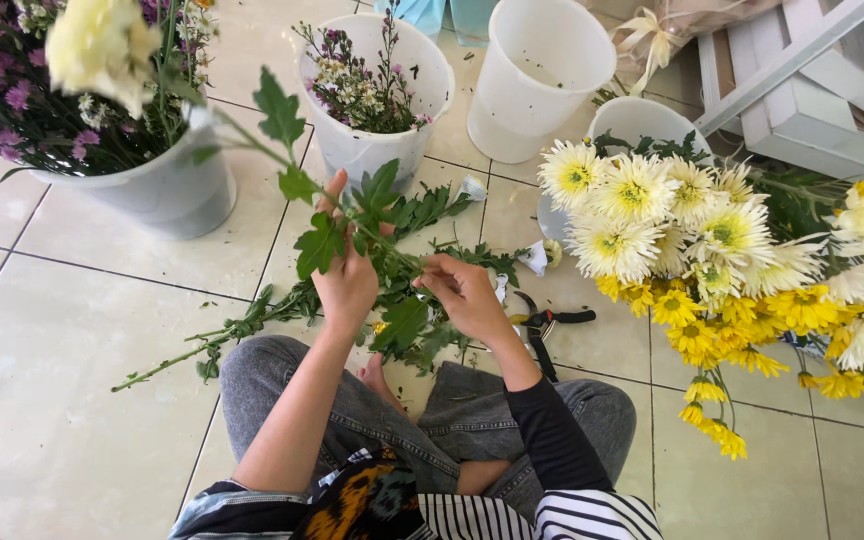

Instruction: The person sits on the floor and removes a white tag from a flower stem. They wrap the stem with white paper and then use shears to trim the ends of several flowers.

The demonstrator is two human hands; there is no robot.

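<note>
- Knees in grey jeans, crossed on the pale glossy tiled floor [72,400], fill the near edge; a striped sleeve and a patterned cloth are cut off at the bottom.
- Left hand [344,270] is closed around the long green leafy flower stem [282,150], which rises up-left to a blurred pale yellow bloom partly out of frame.
- Right hand [464,292] pinches the same stem lower down, just beside the left; fingertips are hidden among leaves.
- Stripped green stems and leaves [232,330] lie on the floor beneath the hands.
- Black-handled shears [544,325] lie right of the wrist, blades hard to make out.
- Yellow and white chrysanthemums [692,260] spread right, hiding their bucket.
- Beyond stand white plastic buckets: purple flowers [167,185], small sprigs [372,140], one apparently empty [537,80].
- White slatted wooden crate [802,90] is cropped top right.
</note>
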